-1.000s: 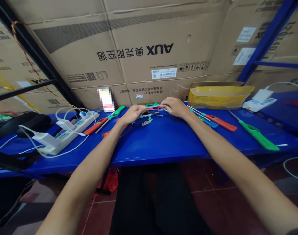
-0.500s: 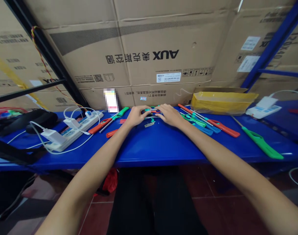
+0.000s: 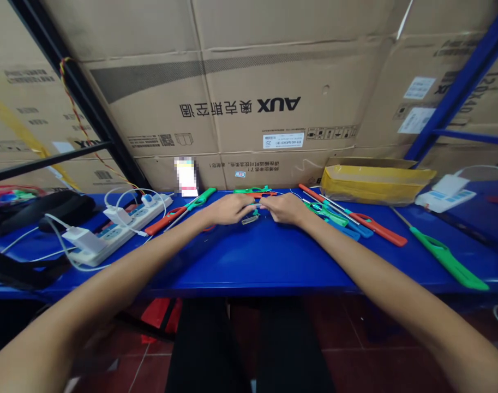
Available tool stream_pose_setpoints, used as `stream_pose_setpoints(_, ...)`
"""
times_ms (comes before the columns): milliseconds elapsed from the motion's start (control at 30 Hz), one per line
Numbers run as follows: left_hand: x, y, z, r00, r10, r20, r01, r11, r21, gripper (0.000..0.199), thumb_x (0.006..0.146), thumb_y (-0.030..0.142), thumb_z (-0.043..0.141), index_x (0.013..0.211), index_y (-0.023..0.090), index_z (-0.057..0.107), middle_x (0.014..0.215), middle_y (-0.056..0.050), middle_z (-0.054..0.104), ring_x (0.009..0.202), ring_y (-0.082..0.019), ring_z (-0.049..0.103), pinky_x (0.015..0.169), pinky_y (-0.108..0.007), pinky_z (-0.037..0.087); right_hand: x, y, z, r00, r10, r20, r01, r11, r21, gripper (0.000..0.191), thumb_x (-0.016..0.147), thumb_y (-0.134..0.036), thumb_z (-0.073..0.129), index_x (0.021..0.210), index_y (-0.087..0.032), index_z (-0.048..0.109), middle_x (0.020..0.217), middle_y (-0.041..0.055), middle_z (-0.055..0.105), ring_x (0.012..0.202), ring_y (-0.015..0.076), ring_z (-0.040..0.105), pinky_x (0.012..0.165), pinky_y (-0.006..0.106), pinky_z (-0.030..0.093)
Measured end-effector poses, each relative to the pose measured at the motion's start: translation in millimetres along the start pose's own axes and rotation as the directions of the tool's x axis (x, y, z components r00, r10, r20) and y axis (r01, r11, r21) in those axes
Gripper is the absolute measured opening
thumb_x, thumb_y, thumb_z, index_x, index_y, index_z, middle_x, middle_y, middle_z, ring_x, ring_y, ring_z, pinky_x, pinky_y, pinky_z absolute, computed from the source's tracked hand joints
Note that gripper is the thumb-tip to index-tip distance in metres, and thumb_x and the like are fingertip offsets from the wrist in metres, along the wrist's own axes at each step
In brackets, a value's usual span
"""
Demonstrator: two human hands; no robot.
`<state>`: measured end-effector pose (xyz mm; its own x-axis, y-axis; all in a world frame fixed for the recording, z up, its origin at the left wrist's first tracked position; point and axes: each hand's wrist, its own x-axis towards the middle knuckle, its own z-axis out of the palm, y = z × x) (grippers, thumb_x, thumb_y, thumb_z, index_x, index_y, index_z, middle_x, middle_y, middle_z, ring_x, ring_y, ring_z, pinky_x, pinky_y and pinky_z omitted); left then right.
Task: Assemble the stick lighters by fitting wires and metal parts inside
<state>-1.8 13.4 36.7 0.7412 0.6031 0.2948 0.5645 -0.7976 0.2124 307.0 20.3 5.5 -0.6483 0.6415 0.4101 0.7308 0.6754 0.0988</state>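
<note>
My left hand [image 3: 232, 209] and my right hand [image 3: 283, 209] are close together above the blue table, their fingers closed. A thin, pale piece shows between the fingertips; what it is I cannot make out. Just below it on the table are a small grey metal part [image 3: 250, 220] and a teal bit [image 3: 256, 212]. Behind my hands, a green lighter handle [image 3: 243, 191] and a red strip-like part [image 3: 262, 195] are partly hidden. To the right of my right hand are blue handle parts [image 3: 347, 229] and a long red lighter [image 3: 379, 228].
On the left are a white power strip [image 3: 124, 229] with chargers and a red lighter [image 3: 167, 219]. A blurred phone-like object [image 3: 186, 177] stands against the cardboard. A yellow-taped box [image 3: 375, 184] is at the back right, and a green lighter [image 3: 447, 256] lies nearer the right.
My hands have drawn closer together, and their fingers are more curled. More of the green and red parts behind them shows. The whole view has shifted slightly, with the table sitting lower.
</note>
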Motion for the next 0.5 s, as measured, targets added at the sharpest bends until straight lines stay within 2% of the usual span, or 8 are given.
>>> stream_pose_setpoints(67, -19.5, -14.6, -23.5, 0.989, -0.127, -0.076, 0.127, 0.992, -0.009, 0.050, 0.109, 0.059, 0.045, 0.072, 0.025, 0.053, 0.071, -0.007, 0.062, 0.067, -0.024, 0.056, 0.072, -0.038, 0.048, -3.1, 22.3, -13.9, 0.975, 0.203, -0.085, -0.207, 0.978, -0.039, 0.028, 0.094, -0.011, 0.064, 0.115, -0.021, 0.081, 0.090, 0.0137, 0.086, 0.070, 0.0276, 0.071, 0.061, 0.036, 0.038)
stream_pose_setpoints(133, -31.9, -23.2, -41.4, 0.971, -0.187, -0.147, 0.179, 0.982, -0.062, 0.053, 0.112, 0.059, 0.039, 0.073, 0.025, 0.050, 0.068, -0.004, 0.056, 0.065, -0.023, 0.053, 0.071, -0.037, 0.045, -2.1, 35.1, -23.4, 0.897, 0.313, -0.312, -0.328, 0.945, 0.005, 0.032, 0.100, -0.010, 0.056, 0.119, -0.019, 0.079, 0.098, 0.0156, 0.087, 0.076, 0.0263, 0.072, 0.064, 0.036, 0.040)
stream_pose_setpoints(167, -32.9, -23.8, -45.5, 0.966, -0.178, -0.187, 0.163, 0.982, -0.094, 0.051, 0.113, 0.059, 0.040, 0.077, 0.025, 0.051, 0.073, -0.004, 0.058, 0.069, -0.022, 0.054, 0.072, -0.036, 0.046, 0.7, 34.6, -24.8, 0.881, 0.309, -0.359, -0.323, 0.946, 0.023, 0.032, 0.102, -0.012, 0.053, 0.119, -0.019, 0.079, 0.103, 0.0152, 0.087, 0.080, 0.0266, 0.073, 0.066, 0.036, 0.041)
stream_pose_setpoints(267, -18.2, -15.0, -37.0, 0.985, -0.052, -0.163, 0.026, 0.988, -0.155, 0.047, 0.115, 0.060, 0.043, 0.087, 0.024, 0.056, 0.084, -0.005, 0.064, 0.078, -0.022, 0.059, 0.078, -0.035, 0.048, 12.8, 10.0, -16.9, 0.954, 0.194, -0.228, -0.194, 0.981, 0.024, 0.028, 0.106, -0.019, 0.053, 0.119, -0.024, 0.078, 0.109, 0.0089, 0.087, 0.084, 0.0269, 0.076, 0.068, 0.035, 0.042)
stream_pose_setpoints(300, -10.7, -11.5, -29.8, 0.982, -0.056, -0.183, 0.025, 0.986, -0.167, 0.047, 0.116, 0.058, 0.041, 0.089, 0.023, 0.057, 0.086, -0.005, 0.064, 0.079, -0.022, 0.059, 0.080, -0.036, 0.049, 15.4, -0.4, -12.6, 0.967, 0.172, -0.189, -0.173, 0.985, 0.015, 0.028, 0.108, -0.022, 0.052, 0.121, -0.025, 0.077, 0.109, 0.0083, 0.087, 0.085, 0.0268, 0.076, 0.068, 0.035, 0.042)
stream_pose_setpoints(367, 1.7, -7.9, -15.1, 0.960, -0.105, -0.259, 0.060, 0.982, -0.177, 0.046, 0.116, 0.055, 0.043, 0.090, 0.022, 0.061, 0.087, -0.006, 0.067, 0.082, -0.023, 0.062, 0.080, -0.037, 0.050, 15.7, -14.3, -6.1, 0.960, 0.210, -0.183, -0.214, 0.977, 0.002, 0.031, 0.113, -0.027, 0.047, 0.122, -0.025, 0.077, 0.109, 0.0087, 0.087, 0.084, 0.0263, 0.077, 0.067, 0.035, 0.042)
stream_pose_setpoints(433, 7.1, -7.8, -3.8, 0.929, -0.170, -0.329, 0.104, 0.972, -0.211, 0.040, 0.111, 0.052, 0.054, 0.092, 0.021, 0.070, 0.092, -0.007, 0.073, 0.083, -0.023, 0.065, 0.079, -0.036, 0.051, 11.7, -16.1, -4.7, 0.962, 0.219, -0.163, -0.222, 0.975, -0.003, 0.033, 0.115, -0.030, 0.045, 0.122, -0.025, 0.077, 0.107, 0.0082, 0.087, 0.085, 0.0265, 0.078, 0.068, 0.035, 0.043)
stream_pose_setpoints(500, 6.2, -7.2, 3.4, 0.917, -0.223, -0.331, 0.127, 0.949, -0.288, 0.032, 0.104, 0.051, 0.068, 0.103, 0.021, 0.082, 0.099, -0.008, 0.081, 0.080, -0.022, 0.068, 0.076, -0.035, 0.051, 8.1, -11.1, -6.5, 0.977, 0.176, -0.124, -0.176, 0.984, 0.013, 0.034, 0.116, -0.031, 0.046, 0.123, -0.026, 0.078, 0.109, 0.0070, 0.088, 0.089, 0.0270, 0.080, 0.071, 0.035, 0.047)
